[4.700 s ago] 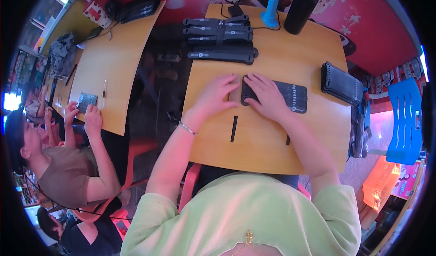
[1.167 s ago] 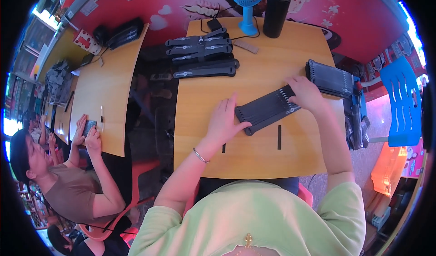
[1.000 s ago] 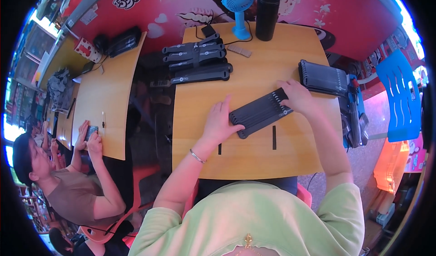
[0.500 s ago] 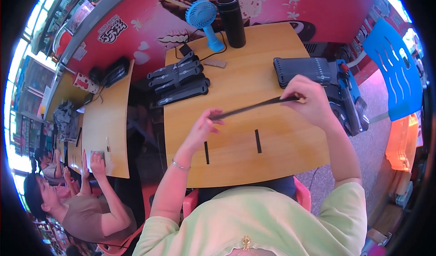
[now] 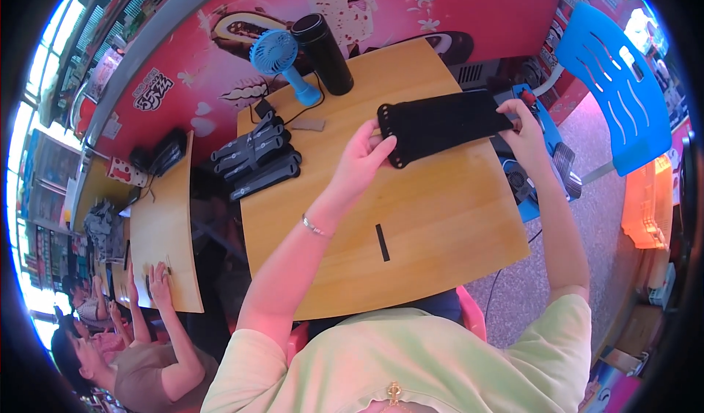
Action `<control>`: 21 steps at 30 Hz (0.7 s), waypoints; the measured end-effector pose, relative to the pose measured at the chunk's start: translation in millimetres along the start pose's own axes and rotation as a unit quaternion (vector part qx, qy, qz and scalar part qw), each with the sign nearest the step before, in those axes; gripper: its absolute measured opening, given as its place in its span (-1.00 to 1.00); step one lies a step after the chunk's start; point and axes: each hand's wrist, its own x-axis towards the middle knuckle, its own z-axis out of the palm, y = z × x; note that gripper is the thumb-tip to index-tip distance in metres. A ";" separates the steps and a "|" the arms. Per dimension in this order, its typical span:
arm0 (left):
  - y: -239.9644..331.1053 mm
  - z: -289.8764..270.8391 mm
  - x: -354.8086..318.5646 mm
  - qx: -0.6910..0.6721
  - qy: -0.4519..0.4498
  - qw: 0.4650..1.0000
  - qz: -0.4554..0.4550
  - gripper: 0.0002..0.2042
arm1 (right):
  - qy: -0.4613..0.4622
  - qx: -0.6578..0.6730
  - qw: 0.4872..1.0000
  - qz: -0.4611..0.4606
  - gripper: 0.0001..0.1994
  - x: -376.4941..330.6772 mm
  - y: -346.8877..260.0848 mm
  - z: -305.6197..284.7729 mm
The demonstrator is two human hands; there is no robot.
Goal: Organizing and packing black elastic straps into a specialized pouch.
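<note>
A wide, flat stack of black straps (image 5: 447, 123) is held level above the far right part of the table. Rounded, holed ends line up along its left edge. My left hand (image 5: 370, 149) is closed on that edge, thumb on top. At the opposite end my right hand (image 5: 522, 128) grips the corner between thumb and fingers. On the tabletop nearer to me lies a short, narrow black strip (image 5: 382, 242). Bundled black straps (image 5: 257, 145) rest at the table's left side, beyond my left forearm.
Behind the bundle stand a blue handheld fan (image 5: 277, 54) and a black thermos (image 5: 323, 54), with a small brown piece (image 5: 307, 124) nearby. To the right are a blue chair (image 5: 612, 83) and orange crates (image 5: 647, 211). Another person (image 5: 150, 347) works at a table on the left.
Both hands have moved up to the far right and now hold the wide stack that lay on the table. The single strap stretched between them no longer shows separately. The view has shifted.
</note>
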 end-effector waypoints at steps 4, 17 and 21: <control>-21.5 -4.9 43.1 0.025 0.032 0.999 0.015 -0.74 | -0.072 0.157 0.976 0.131 -0.67 26.3 24.3 -5.2; -43.9 -8.4 77.5 0.091 0.143 0.985 -0.028 -0.75 | -0.054 0.004 0.995 0.083 -0.57 35.9 44.7 3.6; -46.5 -11.5 82.6 0.090 0.161 0.982 -0.040 -0.71 | -0.039 -0.022 0.996 0.078 -0.58 33.5 32.0 7.6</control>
